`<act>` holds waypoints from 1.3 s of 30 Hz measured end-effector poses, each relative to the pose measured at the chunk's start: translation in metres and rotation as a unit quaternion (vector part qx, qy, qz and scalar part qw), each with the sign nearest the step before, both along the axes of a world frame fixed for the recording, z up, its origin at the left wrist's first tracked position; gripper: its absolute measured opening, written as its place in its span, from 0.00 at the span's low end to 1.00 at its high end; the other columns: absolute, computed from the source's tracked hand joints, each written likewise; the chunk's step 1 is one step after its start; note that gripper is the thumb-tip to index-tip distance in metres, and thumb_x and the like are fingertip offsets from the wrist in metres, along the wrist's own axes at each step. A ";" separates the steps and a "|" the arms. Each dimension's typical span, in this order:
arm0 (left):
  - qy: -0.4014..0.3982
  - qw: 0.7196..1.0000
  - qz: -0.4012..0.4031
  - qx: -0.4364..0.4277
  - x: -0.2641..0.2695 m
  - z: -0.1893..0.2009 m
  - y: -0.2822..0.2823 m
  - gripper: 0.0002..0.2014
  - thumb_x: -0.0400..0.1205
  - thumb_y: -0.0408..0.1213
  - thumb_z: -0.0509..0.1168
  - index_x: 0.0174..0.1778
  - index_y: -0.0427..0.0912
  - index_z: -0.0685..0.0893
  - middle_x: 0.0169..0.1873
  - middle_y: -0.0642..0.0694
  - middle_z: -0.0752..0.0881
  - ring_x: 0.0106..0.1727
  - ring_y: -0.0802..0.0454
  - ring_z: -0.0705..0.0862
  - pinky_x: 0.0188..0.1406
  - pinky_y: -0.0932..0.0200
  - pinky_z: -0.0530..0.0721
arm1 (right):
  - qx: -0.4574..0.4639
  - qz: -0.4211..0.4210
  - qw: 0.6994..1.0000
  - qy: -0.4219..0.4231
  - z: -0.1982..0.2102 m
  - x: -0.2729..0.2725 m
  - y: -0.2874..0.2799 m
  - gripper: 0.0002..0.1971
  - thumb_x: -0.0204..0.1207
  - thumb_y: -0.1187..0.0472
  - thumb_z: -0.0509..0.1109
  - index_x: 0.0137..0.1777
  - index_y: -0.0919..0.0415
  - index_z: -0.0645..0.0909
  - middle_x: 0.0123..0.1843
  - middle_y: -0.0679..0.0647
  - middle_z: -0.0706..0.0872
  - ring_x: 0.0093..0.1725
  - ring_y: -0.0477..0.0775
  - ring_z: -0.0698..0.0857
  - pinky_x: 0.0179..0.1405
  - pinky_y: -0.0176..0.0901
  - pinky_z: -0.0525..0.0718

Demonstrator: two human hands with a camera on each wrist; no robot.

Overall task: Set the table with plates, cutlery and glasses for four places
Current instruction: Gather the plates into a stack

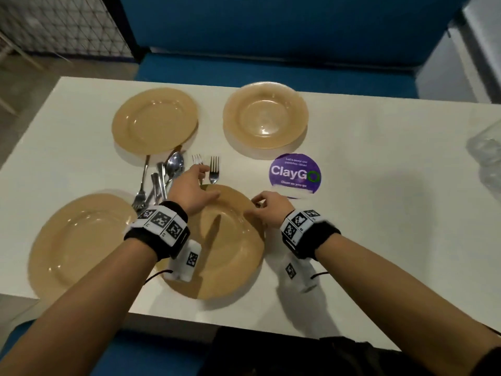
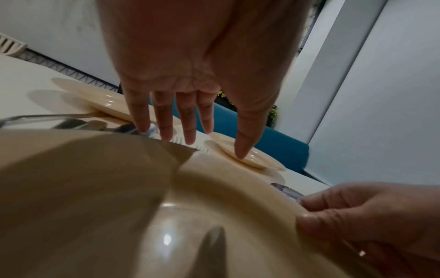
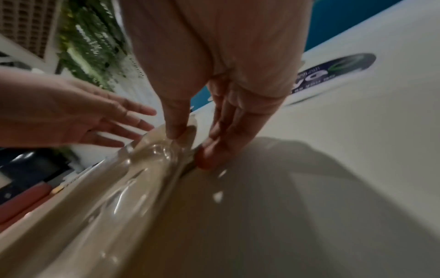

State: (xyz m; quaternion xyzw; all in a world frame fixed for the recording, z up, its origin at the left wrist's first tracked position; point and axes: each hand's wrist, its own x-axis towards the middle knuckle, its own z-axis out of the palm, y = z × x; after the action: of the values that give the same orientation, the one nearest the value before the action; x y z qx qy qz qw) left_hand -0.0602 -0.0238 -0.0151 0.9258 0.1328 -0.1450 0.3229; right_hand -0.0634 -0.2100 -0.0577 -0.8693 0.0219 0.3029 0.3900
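Four tan plates sit on the white table. My right hand pinches the right rim of the near right plate, thumb on top and fingers under the edge. My left hand is open with straight fingers over that plate's far rim, beside a fork. A pile of spoons and forks lies just left of that hand. The other plates are near left, far left and far right. I cannot tell whether the left hand touches the plate.
A round purple ClayGo sticker is on the table right of the forks. Clear glassware stands blurred at the table's right edge. A blue bench runs behind the table's far edge.
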 end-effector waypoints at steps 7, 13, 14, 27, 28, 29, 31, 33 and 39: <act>0.004 1.000 0.006 -0.026 0.020 0.003 0.026 0.33 0.77 0.47 0.71 0.76 0.46 0.68 0.70 0.46 0.78 0.68 0.46 0.79 0.66 0.50 0.76 | 0.006 -0.059 0.996 -0.062 0.023 0.038 -0.026 0.11 0.76 0.55 0.71 0.51 0.62 0.87 0.49 0.60 0.89 0.48 0.54 0.84 0.58 0.51 0.83; -0.021 0.986 0.092 -0.136 0.051 0.004 0.031 0.19 0.84 0.44 0.62 0.70 0.42 0.74 0.54 0.46 0.83 0.57 0.45 0.83 0.52 0.50 0.82 | 0.060 -0.202 0.973 -0.091 0.026 0.098 -0.051 0.13 0.78 0.55 0.70 0.51 0.64 0.88 0.41 0.56 0.88 0.46 0.58 0.87 0.54 0.53 0.86; -0.029 0.981 0.109 -0.158 0.055 0.002 0.032 0.17 0.84 0.42 0.62 0.68 0.41 0.75 0.52 0.45 0.83 0.56 0.43 0.83 0.51 0.49 0.83 | 0.051 -0.217 0.971 -0.085 0.025 0.108 -0.052 0.16 0.79 0.52 0.67 0.52 0.65 0.87 0.40 0.56 0.89 0.45 0.58 0.87 0.52 0.51 0.85; -0.064 0.928 0.250 -0.267 0.070 -0.021 0.051 0.08 0.85 0.34 0.58 0.58 0.42 0.77 0.37 0.46 0.81 0.32 0.49 0.78 0.28 0.59 0.73 | 0.196 -0.432 0.880 0.020 0.011 0.162 -0.057 0.17 0.83 0.63 0.60 0.69 0.70 0.73 0.64 0.67 0.82 0.65 0.65 0.82 0.52 0.44 0.84; -0.072 0.925 0.256 -0.272 0.070 -0.021 0.051 0.07 0.85 0.34 0.58 0.57 0.42 0.78 0.37 0.45 0.81 0.34 0.47 0.78 0.30 0.58 0.74 | 0.212 -0.454 0.865 -0.001 0.012 0.163 -0.060 0.16 0.80 0.69 0.61 0.67 0.71 0.73 0.60 0.67 0.83 0.64 0.66 0.83 0.53 0.45 0.87; -0.077 0.922 0.262 -0.275 0.070 -0.022 0.050 0.07 0.84 0.35 0.58 0.55 0.43 0.78 0.39 0.44 0.82 0.38 0.45 0.79 0.33 0.57 0.76 | 0.207 -0.495 0.843 -0.016 0.012 0.164 -0.061 0.15 0.77 0.72 0.61 0.63 0.68 0.76 0.55 0.64 0.84 0.60 0.65 0.85 0.53 0.49 0.88; -0.081 0.916 0.270 -0.286 0.075 -0.023 0.046 0.07 0.81 0.37 0.59 0.52 0.44 0.79 0.42 0.43 0.84 0.43 0.45 0.81 0.42 0.50 0.79 | 0.164 -0.486 0.856 -0.063 0.009 0.162 -0.061 0.12 0.73 0.69 0.62 0.54 0.63 0.79 0.50 0.61 0.85 0.53 0.63 0.86 0.54 0.57 0.88; -0.089 0.908 0.286 -0.294 0.081 -0.023 0.042 0.11 0.78 0.38 0.59 0.53 0.43 0.80 0.46 0.41 0.85 0.47 0.43 0.81 0.47 0.46 0.80 | 0.125 -0.475 0.865 -0.103 0.005 0.162 -0.058 0.10 0.70 0.62 0.64 0.51 0.61 0.80 0.48 0.58 0.86 0.52 0.63 0.87 0.55 0.61 0.86; -0.157 0.875 0.375 -0.263 0.094 -0.022 0.052 0.16 0.83 0.39 0.56 0.65 0.37 0.75 0.53 0.40 0.83 0.53 0.41 0.82 0.54 0.48 0.83 | 0.246 -0.574 0.770 -0.130 0.023 0.152 -0.040 0.17 0.77 0.75 0.57 0.63 0.67 0.79 0.44 0.53 0.84 0.43 0.55 0.86 0.36 0.42 0.90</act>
State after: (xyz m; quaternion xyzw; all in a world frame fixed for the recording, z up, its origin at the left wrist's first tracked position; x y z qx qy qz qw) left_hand 0.0342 0.0278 -0.0368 0.6983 0.3744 0.1044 0.6010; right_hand 0.0890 -0.2502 -0.0348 -0.6003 0.3908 -0.0984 0.6908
